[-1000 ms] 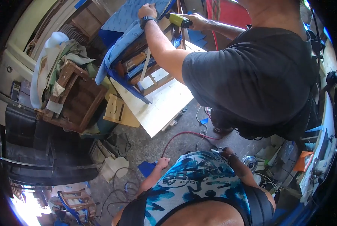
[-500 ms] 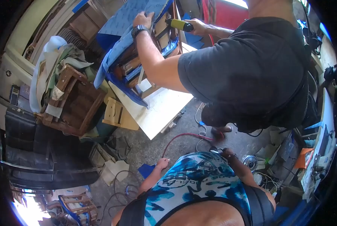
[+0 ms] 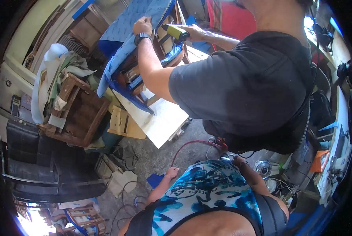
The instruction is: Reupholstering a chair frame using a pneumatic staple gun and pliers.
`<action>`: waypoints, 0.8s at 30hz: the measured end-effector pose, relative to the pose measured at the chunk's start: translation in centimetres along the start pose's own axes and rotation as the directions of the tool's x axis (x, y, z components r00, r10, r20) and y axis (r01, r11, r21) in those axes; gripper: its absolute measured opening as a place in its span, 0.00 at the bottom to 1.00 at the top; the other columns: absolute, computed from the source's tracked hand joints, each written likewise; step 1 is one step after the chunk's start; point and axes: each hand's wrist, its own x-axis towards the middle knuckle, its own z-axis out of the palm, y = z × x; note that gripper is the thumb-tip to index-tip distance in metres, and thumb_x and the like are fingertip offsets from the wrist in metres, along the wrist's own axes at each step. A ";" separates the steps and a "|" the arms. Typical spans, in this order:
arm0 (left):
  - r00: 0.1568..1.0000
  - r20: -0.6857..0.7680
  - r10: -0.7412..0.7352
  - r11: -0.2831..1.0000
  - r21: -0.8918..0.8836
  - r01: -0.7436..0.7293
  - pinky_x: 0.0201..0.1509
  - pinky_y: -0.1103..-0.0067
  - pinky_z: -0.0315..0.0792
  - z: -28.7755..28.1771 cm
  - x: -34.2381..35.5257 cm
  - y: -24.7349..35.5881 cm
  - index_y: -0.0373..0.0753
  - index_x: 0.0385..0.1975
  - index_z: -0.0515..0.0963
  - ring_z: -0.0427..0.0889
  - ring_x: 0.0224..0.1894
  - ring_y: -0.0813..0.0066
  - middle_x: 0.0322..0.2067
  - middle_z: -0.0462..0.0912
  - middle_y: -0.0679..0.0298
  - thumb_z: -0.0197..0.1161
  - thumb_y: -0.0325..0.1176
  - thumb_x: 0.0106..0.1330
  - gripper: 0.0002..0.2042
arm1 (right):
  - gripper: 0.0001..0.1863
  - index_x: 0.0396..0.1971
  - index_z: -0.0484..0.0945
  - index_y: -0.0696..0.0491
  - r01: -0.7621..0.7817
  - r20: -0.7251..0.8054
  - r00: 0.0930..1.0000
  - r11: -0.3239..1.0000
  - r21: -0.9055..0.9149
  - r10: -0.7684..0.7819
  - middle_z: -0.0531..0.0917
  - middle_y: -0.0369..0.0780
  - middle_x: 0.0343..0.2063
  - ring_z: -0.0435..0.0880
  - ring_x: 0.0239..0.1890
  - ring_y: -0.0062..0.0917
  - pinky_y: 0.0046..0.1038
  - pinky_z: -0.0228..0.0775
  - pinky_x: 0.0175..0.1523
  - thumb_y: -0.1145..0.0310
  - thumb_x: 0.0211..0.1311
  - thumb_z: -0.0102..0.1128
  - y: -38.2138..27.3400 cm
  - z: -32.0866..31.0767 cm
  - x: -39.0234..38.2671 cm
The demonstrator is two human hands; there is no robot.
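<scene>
My left hand [image 3: 170,172] hangs by my hip with its fingers curled and nothing in it, above a blue scrap [image 3: 155,180] on the floor. At my other hip is my right hand [image 3: 238,160], a band on its wrist and its fingers mostly hidden. My blue patterned shirt [image 3: 207,192] fills the lower middle. In front of me a co-worker in a dark grey shirt [image 3: 242,82] presses one hand [image 3: 143,26] on blue fabric [image 3: 123,47] over a wooden chair frame [image 3: 138,72]. The other hand holds a yellow power tool [image 3: 175,31] against it.
The chair frame rests on a pale board [image 3: 160,118]. An upturned wooden chair [image 3: 75,108] with cloths lies at the left, a black seat [image 3: 38,165] below it. A red hose [image 3: 191,143] and cables cross the concrete floor. A cluttered bench [image 3: 329,157] stands at the right.
The co-worker has shifted left and closer to me, and the tool and the fabric-covered frame have moved left with them. My own hands have stayed at my hips.
</scene>
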 end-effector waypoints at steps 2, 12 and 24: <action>1.000 -0.008 0.024 1.000 -0.002 -0.024 0.58 0.60 0.73 -0.6 0.5 1.0 0.37 0.45 0.84 0.81 0.54 0.45 0.49 0.84 0.45 0.55 0.52 0.69 0.23 | 0.19 0.49 0.82 0.56 0.015 -0.040 0.999 0.999 0.051 -0.013 0.85 0.44 0.44 0.85 0.44 0.36 0.37 0.78 0.49 0.62 0.62 0.64 1.6 1.4 1.5; 0.994 0.043 0.096 0.993 0.072 -0.099 0.58 0.60 0.74 -1.3 0.6 3.2 0.38 0.43 0.85 0.82 0.53 0.46 0.48 0.84 0.46 0.56 0.52 0.68 0.22 | 0.18 0.49 0.81 0.57 -0.056 0.007 0.982 0.255 0.965 0.189 0.84 0.44 0.41 0.85 0.41 0.34 0.36 0.78 0.48 0.67 0.59 0.65 13.4 7.4 11.0; 0.994 -0.007 0.109 0.979 0.174 -0.106 0.58 0.58 0.73 -1.8 0.6 1.0 0.38 0.42 0.85 0.81 0.53 0.44 0.48 0.84 0.45 0.53 0.53 0.69 0.24 | 0.19 0.38 0.87 0.53 0.043 -0.157 0.986 0.997 -0.065 -0.053 0.87 0.49 0.37 0.87 0.40 0.41 0.38 0.80 0.47 0.55 0.52 0.68 -0.8 1.2 1.0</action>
